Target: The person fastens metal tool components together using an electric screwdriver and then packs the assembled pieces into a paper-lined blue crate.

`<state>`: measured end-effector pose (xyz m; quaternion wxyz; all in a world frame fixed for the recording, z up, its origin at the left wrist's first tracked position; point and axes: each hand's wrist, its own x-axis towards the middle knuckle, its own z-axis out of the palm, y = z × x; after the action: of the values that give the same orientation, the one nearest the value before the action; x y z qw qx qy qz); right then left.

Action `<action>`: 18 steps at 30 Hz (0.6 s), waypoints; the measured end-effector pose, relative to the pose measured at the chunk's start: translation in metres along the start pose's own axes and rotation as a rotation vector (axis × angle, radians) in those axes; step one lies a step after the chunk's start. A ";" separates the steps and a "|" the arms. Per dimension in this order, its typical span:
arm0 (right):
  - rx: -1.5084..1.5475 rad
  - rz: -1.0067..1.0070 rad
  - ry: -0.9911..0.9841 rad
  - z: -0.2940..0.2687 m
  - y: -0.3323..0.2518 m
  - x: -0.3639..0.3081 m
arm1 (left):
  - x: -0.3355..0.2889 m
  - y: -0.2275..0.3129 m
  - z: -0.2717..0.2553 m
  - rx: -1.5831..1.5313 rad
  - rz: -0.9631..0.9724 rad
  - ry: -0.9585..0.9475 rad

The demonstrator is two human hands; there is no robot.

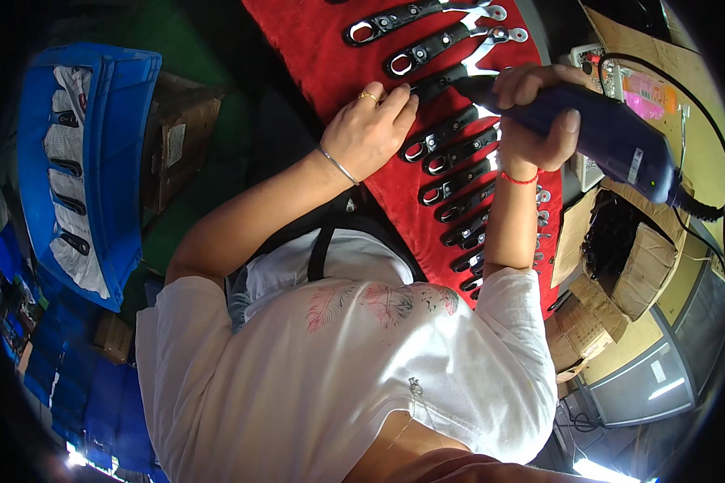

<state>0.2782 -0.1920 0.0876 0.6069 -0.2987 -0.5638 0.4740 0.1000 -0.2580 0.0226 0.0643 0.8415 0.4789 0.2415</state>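
A row of black-handled metal tools [451, 129], each with a shiny oval opening at one end and silver arms at the other, lies across a red cloth-covered surface [314, 48]. My left hand [370, 129] has its fingers closed on the near end of one black-handled tool [443, 81], covering that end. In my right hand [536, 117] is a corded electric screwdriver [628, 145] with a dark blue-purple body and a small green light. Its dark nose points left over the silver end of the same tool; I cannot tell whether the tip touches it.
A blue crate [129, 97] at the left holds several black-handled pieces on pale cloth, beside a brown cardboard box [181, 137]. To the right, an open carton [652, 266] holds dark parts. The screwdriver's black cord [705, 211] runs along the right side.
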 end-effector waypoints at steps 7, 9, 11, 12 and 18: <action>-0.001 -0.041 -0.059 0.007 -0.007 -0.001 | -0.004 -0.002 0.005 -0.026 -0.002 0.034; 0.063 -0.060 -0.090 0.017 -0.011 -0.006 | -0.005 -0.001 0.005 -0.027 -0.007 0.082; 0.053 -0.041 -0.094 0.028 -0.010 -0.010 | -0.005 -0.003 0.007 -0.035 0.000 0.080; 0.047 -0.022 -0.100 0.031 -0.011 -0.012 | -0.006 -0.003 0.008 -0.037 0.005 0.078; 0.095 -0.007 -0.100 0.029 -0.009 -0.012 | -0.006 -0.003 0.010 -0.018 0.010 0.112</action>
<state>0.2533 -0.2109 0.0960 0.5930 -0.2435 -0.5712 0.5126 0.0994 -0.2601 0.0107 0.0439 0.8286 0.4751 0.2928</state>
